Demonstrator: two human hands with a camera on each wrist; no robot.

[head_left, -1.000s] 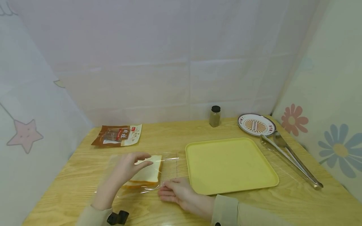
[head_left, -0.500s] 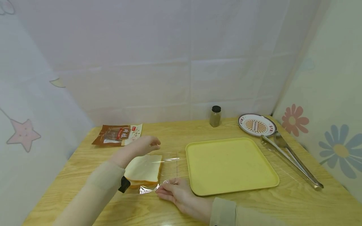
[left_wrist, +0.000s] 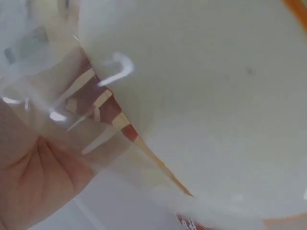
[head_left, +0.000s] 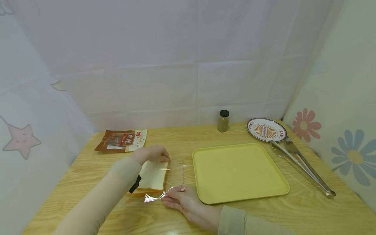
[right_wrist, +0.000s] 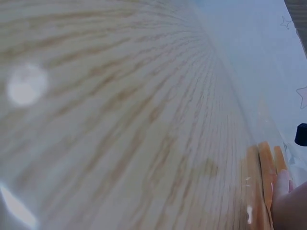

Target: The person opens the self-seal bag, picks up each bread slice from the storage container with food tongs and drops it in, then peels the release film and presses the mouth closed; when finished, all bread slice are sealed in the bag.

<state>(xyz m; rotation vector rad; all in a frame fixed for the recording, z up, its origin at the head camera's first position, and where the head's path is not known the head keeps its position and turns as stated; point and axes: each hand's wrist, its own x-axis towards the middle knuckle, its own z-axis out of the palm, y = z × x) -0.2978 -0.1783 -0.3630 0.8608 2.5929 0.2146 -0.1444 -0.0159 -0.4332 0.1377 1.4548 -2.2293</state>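
Stacked white bread slices with orange-brown crusts lie inside a clear plastic bag on the table's left half. At the bag's near right corner, my right hand pinches the crinkled film between thumb and fingers. My left hand reaches over the bread to its far right corner, fingers bent downward; I cannot tell whether they grip the film. In the left wrist view, the hand shows beside the bread, partly behind shiny film. Crust edges appear low right in the right wrist view.
Right of the bag lies a yellow tray. Behind it stand a black-lidded jar and a patterned plate. Metal tongs lie at the right. A brown and cream packet rests at the back left.
My left hand has moved from above the bread to its far right corner, its fingers now bent down. The right hand keeps its pinch, and the near film edge has become more crinkled.
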